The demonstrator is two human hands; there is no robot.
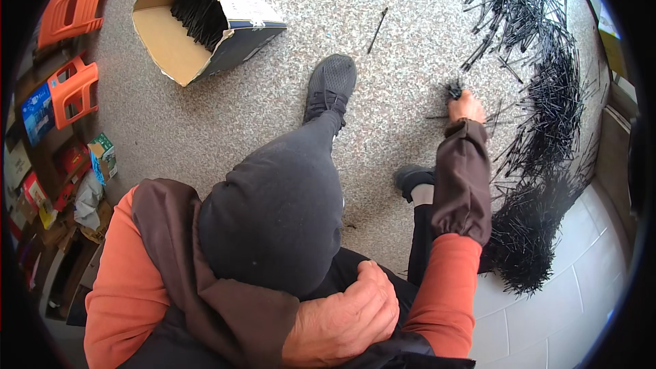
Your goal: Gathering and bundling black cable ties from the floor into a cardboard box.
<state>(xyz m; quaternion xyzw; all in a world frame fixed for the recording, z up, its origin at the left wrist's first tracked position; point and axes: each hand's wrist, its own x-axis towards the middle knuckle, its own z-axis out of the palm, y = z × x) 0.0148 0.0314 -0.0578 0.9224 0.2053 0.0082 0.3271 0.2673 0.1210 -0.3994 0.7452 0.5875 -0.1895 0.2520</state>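
At your left, an open-ended, dark-blue-and-brown cardboard box (167, 44) lay on the speckled stone-look floor (253, 102) with a bunch of thin black sticks (199, 17) inside. Your left hand (345, 318) rested at your lap, fingers loosely curled; whether it held anything, you could not have told from this view. Beyond your dark shoe (331, 83), a single thin black stick (377, 31) lay apart. Your right hand (467, 107) was closed around a small bundle of slim black sticks (454, 87), just above or against the floor. Farther right sprawled a long, tangled heap of black sticks (547, 113). Each stick looked light, fairly stiff and probably smooth, so a bunch likely slid and splayed if held loosely; wrapping your fingers around its middle seemed the surest hold, with gentle handling against bending single sticks.
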